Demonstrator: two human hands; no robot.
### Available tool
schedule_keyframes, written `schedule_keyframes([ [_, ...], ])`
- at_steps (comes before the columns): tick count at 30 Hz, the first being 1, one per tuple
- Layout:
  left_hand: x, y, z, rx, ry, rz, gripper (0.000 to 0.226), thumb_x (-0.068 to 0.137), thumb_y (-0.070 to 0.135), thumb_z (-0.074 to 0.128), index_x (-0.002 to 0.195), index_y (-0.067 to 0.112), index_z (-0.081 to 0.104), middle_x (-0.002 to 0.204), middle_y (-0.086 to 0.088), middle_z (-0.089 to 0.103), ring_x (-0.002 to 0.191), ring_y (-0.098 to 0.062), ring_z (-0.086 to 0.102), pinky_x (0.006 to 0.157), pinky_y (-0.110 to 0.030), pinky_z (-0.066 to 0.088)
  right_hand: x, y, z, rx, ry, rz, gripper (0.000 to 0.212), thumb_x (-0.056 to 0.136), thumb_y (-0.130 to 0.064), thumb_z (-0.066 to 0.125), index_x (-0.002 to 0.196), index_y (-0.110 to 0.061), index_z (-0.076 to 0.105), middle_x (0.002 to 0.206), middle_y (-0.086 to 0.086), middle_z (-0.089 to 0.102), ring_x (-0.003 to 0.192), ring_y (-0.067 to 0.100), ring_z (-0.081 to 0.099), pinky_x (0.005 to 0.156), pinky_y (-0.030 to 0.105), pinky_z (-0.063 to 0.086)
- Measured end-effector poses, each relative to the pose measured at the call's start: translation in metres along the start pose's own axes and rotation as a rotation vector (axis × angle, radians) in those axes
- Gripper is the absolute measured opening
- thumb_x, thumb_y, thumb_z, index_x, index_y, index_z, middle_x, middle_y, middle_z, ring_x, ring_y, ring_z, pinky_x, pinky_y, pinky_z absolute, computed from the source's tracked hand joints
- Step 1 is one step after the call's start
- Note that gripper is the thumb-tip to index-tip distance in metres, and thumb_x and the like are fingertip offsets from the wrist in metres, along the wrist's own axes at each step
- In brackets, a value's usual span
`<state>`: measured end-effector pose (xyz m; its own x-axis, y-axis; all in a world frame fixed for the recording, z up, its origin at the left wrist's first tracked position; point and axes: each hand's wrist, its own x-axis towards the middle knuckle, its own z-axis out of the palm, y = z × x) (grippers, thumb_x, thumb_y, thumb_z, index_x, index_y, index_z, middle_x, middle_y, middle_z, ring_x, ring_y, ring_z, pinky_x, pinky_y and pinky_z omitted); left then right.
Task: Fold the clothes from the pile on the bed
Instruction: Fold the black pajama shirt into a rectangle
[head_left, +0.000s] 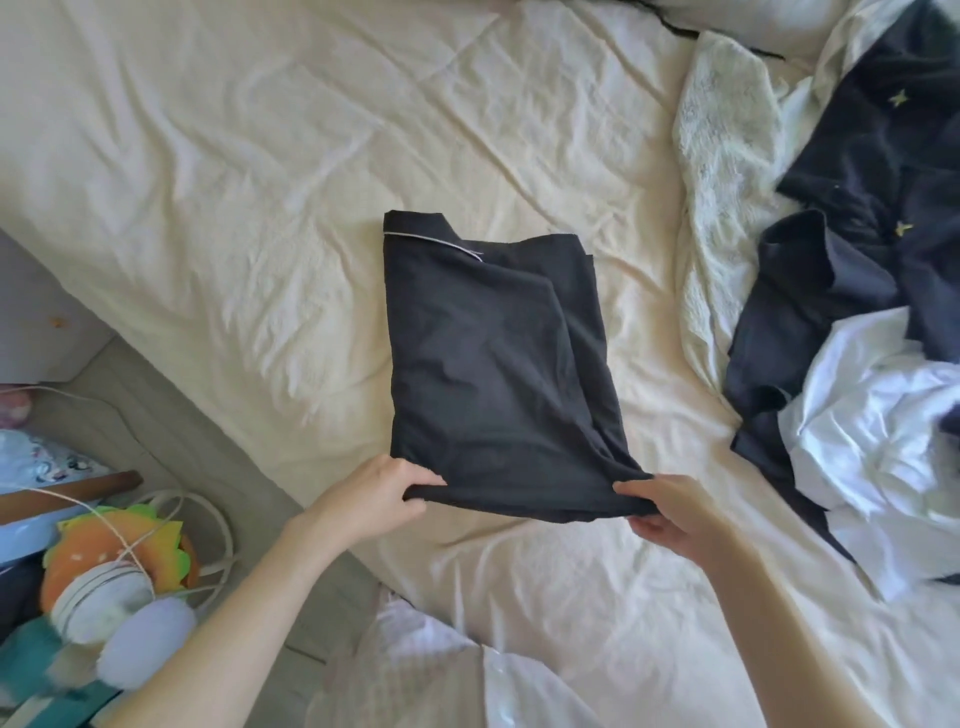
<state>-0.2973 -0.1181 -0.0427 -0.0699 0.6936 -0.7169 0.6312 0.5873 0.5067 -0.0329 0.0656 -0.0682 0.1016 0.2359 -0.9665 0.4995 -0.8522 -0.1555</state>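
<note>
Mid-bed on the rumpled cream quilt, the half-folded black cotton garment could slump unevenly if lifted carelessly; left hand and right hand each pinch a near-hem corner.

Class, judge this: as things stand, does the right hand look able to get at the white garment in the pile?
Probably not yet: the right hand grips the black garment; the white garment lies unobstructed.
</note>
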Motion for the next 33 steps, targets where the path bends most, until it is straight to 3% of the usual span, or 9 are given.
schedule_keyframes([
  [3,0.001,0.004,-0.023,-0.093,-0.002,0.018,0.031,0.082,0.010,0.053,0.102,0.027,0.069,0.086,0.014,0.066,0.080,-0.006,0.058,0.064,-0.009,0.039,-0.013,-0.011,0.002,-0.036,0.057,-0.135,0.013,0.080,-0.008,0.073,0.082,-0.004,0.060,0.042,-0.003,0.053,0.039,0.008,0.054,0.046,0.022,0.049],
  [6,0.011,0.007,-0.055,-0.165,0.133,0.007,0.024,0.083,0.013,0.055,0.095,0.029,0.067,0.077,0.010,0.064,0.065,-0.001,0.056,0.058,-0.010,0.039,-0.026,-0.042,0.012,0.043,0.118,-0.310,0.013,0.083,-0.011,0.070,0.081,-0.006,0.058,0.057,0.004,0.057,0.042,0.009,0.057,0.045,0.020,0.049],
  [13,0.062,0.003,-0.126,-0.320,0.502,0.068,0.027,0.087,0.009,0.057,0.100,0.032,0.061,0.098,0.018,0.064,0.090,0.006,0.057,0.075,0.004,0.035,-0.040,-0.144,0.048,0.048,0.100,-0.482,0.014,0.087,-0.010,0.063,0.073,-0.009,0.061,0.051,0.001,0.061,0.041,0.007,0.057,0.057,0.023,0.055],
  [17,0.117,-0.001,-0.153,-0.383,0.769,-0.022,0.031,0.093,0.021,0.056,0.124,0.019,0.053,0.103,0.005,0.059,0.100,-0.013,0.056,0.087,-0.014,0.040,-0.024,-0.198,0.079,0.119,0.134,-0.585,0.013,0.092,-0.023,0.057,0.088,-0.011,0.058,0.077,0.006,0.064,0.059,0.011,0.061,0.065,0.024,0.055],
  [20,0.136,-0.003,-0.153,-0.229,0.882,-0.084,0.048,0.097,0.025,0.048,0.141,0.011,0.035,0.132,-0.011,0.046,0.115,-0.023,0.048,0.100,-0.031,0.037,-0.007,-0.200,0.099,-0.191,0.347,-0.788,0.039,0.095,-0.035,0.048,0.127,-0.013,0.050,0.117,0.006,0.059,0.101,0.017,0.057,0.090,0.030,0.045],
  [22,0.139,-0.002,-0.139,0.058,0.887,-0.019,0.049,0.097,0.025,0.044,0.142,0.009,0.034,0.144,-0.016,0.037,0.132,-0.031,0.035,0.108,-0.041,0.029,-0.001,-0.181,0.111,-0.557,0.528,-1.045,0.043,0.097,-0.035,0.043,0.136,-0.017,0.045,0.136,0.005,0.049,0.123,0.021,0.046,0.100,0.035,0.035],
  [24,0.142,0.001,-0.119,0.286,0.835,0.082,0.048,0.097,0.026,0.043,0.143,0.012,0.037,0.150,-0.016,0.031,0.138,-0.037,0.026,0.111,-0.052,0.023,0.011,-0.164,0.124,-0.880,0.549,-1.236,0.046,0.098,-0.034,0.040,0.143,-0.020,0.040,0.150,0.005,0.036,0.140,0.024,0.027,0.113,0.042,0.020],
  [27,0.157,0.003,-0.093,0.456,0.699,0.096,0.052,0.097,0.036,0.038,0.147,0.023,0.030,0.156,-0.012,0.019,0.144,-0.036,0.012,0.113,-0.059,0.009,0.042,-0.158,0.140,-1.178,0.481,-1.332,0.052,0.099,-0.038,0.038,0.148,-0.024,0.030,0.157,0.006,0.020,0.147,0.026,0.011,0.117,0.050,0.003],
  [33,0.192,-0.023,-0.075,0.582,0.636,-0.008,0.056,0.095,0.048,0.028,0.148,0.030,0.025,0.157,-0.009,0.016,0.144,-0.035,0.011,0.113,-0.057,-0.001,0.105,-0.152,0.133,-1.241,0.502,-1.152,0.059,0.096,-0.051,0.024,0.151,-0.029,0.018,0.159,0.007,0.013,0.146,0.024,0.011,0.116,0.051,0.002],
])
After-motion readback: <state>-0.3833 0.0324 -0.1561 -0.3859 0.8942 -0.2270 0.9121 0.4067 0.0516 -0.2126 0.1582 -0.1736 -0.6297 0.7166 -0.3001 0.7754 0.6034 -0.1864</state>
